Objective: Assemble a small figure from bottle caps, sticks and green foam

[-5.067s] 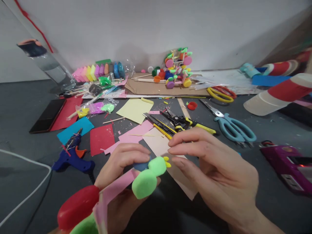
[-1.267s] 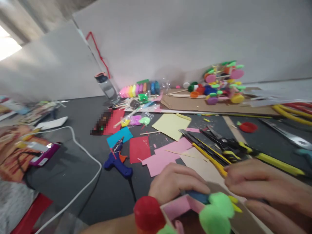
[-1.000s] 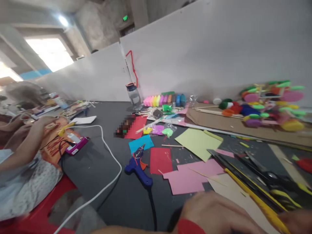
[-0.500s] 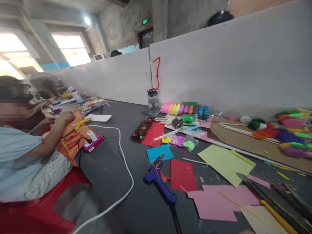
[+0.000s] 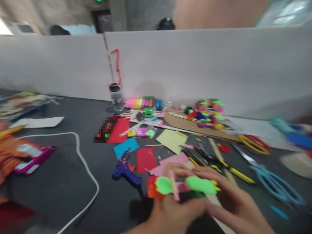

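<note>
Near the bottom centre, my left hand (image 5: 170,208) and my right hand (image 5: 236,201) are closed around one small colourful craft piece (image 5: 201,185). It shows light green, pink, orange-red and yellow parts, with a thin pale pink strip standing across it. Motion blurs the fingers a little. Left of my hands, a blue glue gun (image 5: 128,174) lies on the dark table. Just beyond them are pink paper (image 5: 168,162), red paper (image 5: 146,160) and yellow paper (image 5: 172,140).
Blue-handled scissors (image 5: 275,182) and a yellow cutter (image 5: 241,175) lie to the right. A white cable (image 5: 85,162) curves across the left. Clay blocks (image 5: 143,103), a jar (image 5: 116,97) and colourful figures (image 5: 209,113) stand near the white partition (image 5: 195,65).
The view has swung to the right. Both my hands and the craft piece between them have come into view. The person at the left has mostly left the picture.
</note>
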A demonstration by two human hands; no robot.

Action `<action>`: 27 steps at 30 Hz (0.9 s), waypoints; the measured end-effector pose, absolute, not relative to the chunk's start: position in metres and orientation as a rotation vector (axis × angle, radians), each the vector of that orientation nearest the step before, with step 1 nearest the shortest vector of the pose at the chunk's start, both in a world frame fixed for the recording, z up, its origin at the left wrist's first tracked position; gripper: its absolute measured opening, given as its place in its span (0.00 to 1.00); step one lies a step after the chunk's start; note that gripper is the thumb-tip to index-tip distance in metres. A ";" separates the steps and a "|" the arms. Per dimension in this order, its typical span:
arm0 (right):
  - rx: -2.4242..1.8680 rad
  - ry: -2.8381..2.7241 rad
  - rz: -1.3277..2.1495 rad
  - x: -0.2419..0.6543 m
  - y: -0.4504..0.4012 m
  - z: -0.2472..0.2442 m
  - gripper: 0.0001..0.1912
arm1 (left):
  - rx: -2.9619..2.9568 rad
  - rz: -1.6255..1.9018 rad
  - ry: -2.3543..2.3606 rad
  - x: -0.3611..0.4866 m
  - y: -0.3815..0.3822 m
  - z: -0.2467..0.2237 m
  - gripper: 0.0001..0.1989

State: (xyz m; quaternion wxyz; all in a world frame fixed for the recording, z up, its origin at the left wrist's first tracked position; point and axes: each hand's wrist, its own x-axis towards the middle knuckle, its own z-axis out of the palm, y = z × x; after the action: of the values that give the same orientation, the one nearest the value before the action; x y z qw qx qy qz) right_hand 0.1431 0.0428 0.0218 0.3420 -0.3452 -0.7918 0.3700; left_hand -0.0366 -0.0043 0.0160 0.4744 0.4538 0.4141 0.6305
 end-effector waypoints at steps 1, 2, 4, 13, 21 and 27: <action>-0.880 -2.002 1.001 0.138 0.039 0.030 0.20 | 1.060 1.525 1.027 -0.039 -0.007 0.020 0.15; -0.883 -1.985 1.022 0.132 0.037 0.036 0.18 | 1.010 1.483 1.058 -0.041 -0.009 0.023 0.15; -0.890 -1.967 1.056 0.124 0.035 0.042 0.18 | 0.971 1.393 1.045 -0.044 -0.011 0.025 0.15; -0.959 -1.952 0.962 0.134 0.015 0.045 0.14 | 0.908 1.305 0.900 -0.026 -0.019 0.024 0.19; -1.290 -1.888 0.551 0.158 0.022 0.009 0.12 | 0.869 0.952 0.912 -0.035 -0.054 0.005 0.30; -1.206 -1.958 0.329 0.170 0.041 -0.021 0.13 | 1.490 1.141 1.635 -0.114 -0.043 0.031 0.09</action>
State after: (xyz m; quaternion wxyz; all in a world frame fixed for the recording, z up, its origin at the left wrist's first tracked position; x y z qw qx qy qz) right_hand 0.1705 0.0411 -0.0209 0.3978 -0.4763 -0.7733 0.1298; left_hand -0.1140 -0.0427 0.0311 0.3205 0.5669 0.6222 0.4343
